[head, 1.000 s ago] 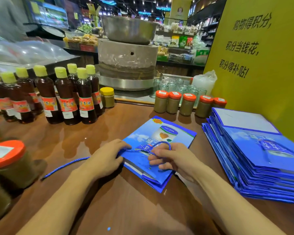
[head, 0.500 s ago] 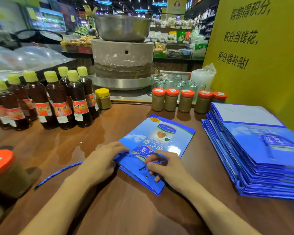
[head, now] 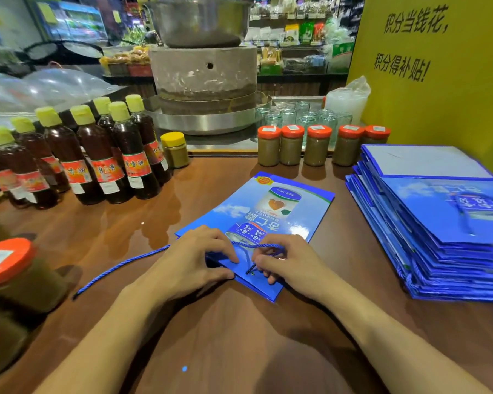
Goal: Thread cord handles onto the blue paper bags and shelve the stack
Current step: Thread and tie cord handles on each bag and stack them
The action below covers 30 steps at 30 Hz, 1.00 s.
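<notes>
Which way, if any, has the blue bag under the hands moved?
No: the blue bag still has its far corner before the leftmost jar of the orange-lidded row.

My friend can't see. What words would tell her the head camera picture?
Two hands thread a blue cord into a flat blue paper bag on a brown table: the left hand holds the bag's edge, the right hand pinches the cord. A stack of bags sits at right.
</notes>
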Motion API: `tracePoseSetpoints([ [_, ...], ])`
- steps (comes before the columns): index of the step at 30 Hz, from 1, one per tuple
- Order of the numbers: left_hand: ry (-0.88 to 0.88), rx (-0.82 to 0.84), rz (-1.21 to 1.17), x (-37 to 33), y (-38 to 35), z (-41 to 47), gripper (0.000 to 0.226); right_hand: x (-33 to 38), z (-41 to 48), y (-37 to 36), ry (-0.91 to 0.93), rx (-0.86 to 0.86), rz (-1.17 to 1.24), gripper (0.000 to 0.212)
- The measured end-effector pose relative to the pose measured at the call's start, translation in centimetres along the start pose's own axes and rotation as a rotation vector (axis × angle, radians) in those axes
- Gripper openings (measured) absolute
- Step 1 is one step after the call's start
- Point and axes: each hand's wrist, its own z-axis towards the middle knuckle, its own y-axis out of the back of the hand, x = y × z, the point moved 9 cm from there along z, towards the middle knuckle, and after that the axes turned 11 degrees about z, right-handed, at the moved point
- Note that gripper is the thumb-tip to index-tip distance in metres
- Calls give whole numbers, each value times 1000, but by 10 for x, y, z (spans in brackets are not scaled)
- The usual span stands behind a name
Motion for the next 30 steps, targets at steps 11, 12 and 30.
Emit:
tracePoseSetpoints([
  [11, -6, -58, -65, -2, -6, 2, 13, -1, 0, 10, 55, -63, -147, 14],
  [12, -2, -62, -69, -2, -7, 3, 12, -1, 0, 11, 55, -57, -150, 16],
  [30, 16, -77, -123, -4, -7, 5, 10, 0, 0, 17, 30, -63, -151, 14],
])
